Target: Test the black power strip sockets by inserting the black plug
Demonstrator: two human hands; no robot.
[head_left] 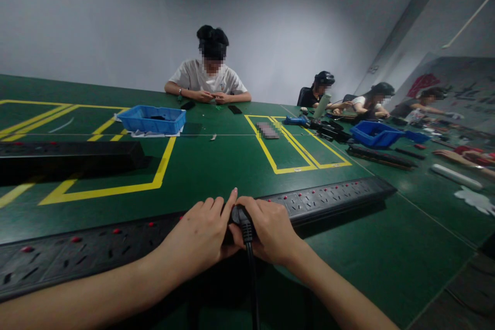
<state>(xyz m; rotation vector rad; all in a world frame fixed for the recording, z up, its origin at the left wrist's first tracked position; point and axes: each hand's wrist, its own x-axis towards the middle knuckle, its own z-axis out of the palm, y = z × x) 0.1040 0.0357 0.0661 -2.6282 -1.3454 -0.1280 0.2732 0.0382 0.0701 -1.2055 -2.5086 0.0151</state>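
A long black power strip (pixel 328 200) with rows of sockets and small red switches lies crosswise in front of me. At its middle, my right hand (pixel 273 227) is closed around a black power plug (pixel 243 218), which sits against the socket face; whether its pins are inside is hidden. The plug's cable (pixel 252 278) hangs down toward me. Beside the plug, my left hand (pixel 201 232) is wrapped over the strip, index finger pointing forward and thumb tucked near the plug. My hands cover the sockets between them.
Another black strip (pixel 69 157) lies at left on the green table (pixel 209 165). Behind it stands a blue bin (pixel 152 121). Across from me sits a person (pixel 211 75) with hands together. Farther right are a blue tray (pixel 375 135), a white glove (pixel 475 198) and several people.
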